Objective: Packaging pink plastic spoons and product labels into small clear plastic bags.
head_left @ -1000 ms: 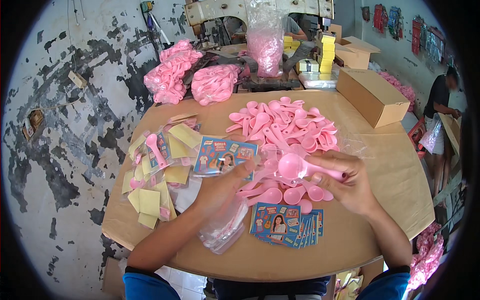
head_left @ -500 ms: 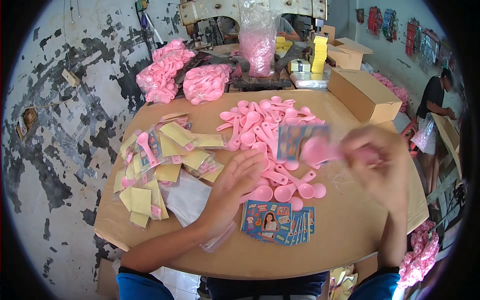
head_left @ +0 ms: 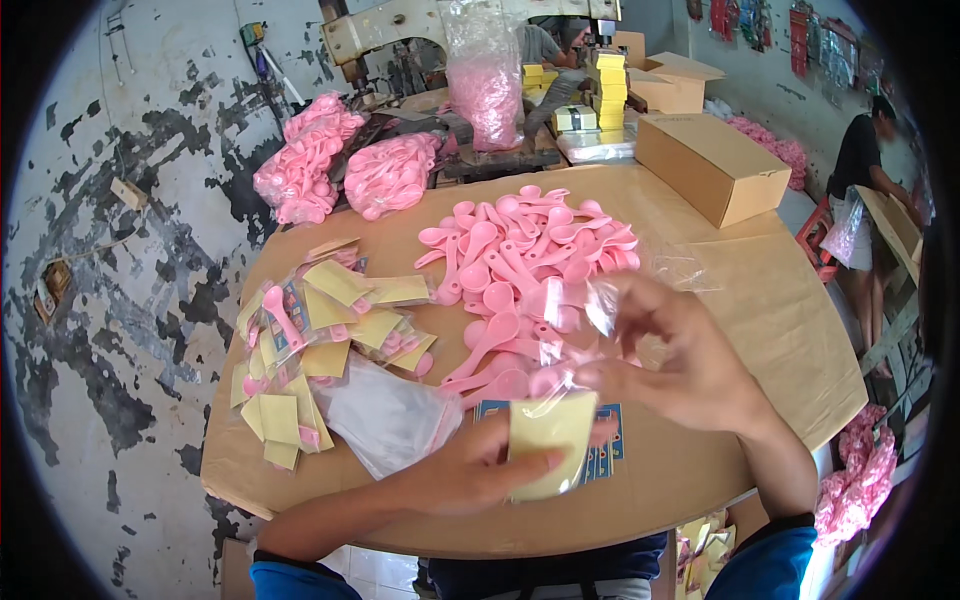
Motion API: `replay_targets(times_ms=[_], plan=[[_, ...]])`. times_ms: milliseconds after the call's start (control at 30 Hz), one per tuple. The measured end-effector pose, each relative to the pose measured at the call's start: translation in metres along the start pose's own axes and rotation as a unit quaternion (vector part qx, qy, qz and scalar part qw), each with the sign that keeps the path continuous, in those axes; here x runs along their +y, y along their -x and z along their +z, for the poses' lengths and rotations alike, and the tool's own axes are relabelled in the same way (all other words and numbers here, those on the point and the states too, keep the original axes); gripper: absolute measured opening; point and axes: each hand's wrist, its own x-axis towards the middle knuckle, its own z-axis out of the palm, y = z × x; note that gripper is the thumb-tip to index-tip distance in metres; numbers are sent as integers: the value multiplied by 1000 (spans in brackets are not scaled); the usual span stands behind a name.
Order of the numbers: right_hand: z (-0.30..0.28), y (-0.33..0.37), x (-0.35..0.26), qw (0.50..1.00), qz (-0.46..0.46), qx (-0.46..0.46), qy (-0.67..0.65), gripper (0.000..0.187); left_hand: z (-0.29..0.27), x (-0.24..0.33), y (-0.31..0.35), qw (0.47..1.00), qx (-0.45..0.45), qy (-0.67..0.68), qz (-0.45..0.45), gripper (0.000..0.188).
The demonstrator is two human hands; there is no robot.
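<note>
My left hand (head_left: pixel 455 472) grips a clear plastic packet (head_left: pixel 548 445) with a yellow card back facing me, thumb across its lower part. A pink measuring spoon shows through the film just above the card. My right hand (head_left: pixel 690 355) has its fingers at the packet's upper end, pinching the shiny film. Behind the packet, several blue printed cards (head_left: pixel 606 455) are partly covered. Beyond both hands spreads a heap of loose pink measuring spoons (head_left: pixel 520 240). Left of my left hand lies a stack of clear plastic bags (head_left: pixel 385 415).
Filled packets with yellow cards (head_left: pixel 275 412) are piled at the table's left. Two bags of pink spoons (head_left: pixel 392 172) sit at the far edge. A cardboard box (head_left: pixel 712 165) stands at the back right. Another person (head_left: pixel 860 190) is at work on the far right.
My right hand has come left and nearer from over the table's right side. The left hand, open before, has closed on the packet, whose yellow side now faces me. The view has shifted slightly.
</note>
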Motion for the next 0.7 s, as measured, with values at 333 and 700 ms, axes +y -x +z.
replay_targets(times_ms=[333,700], plan=[[17,-2,27,995,-15,34,96,20,-9,-4,1,990,119,74,-14,45],[39,2,45,906,-246,69,337,22,-11,-20,4,990,99,-104,0,56]])
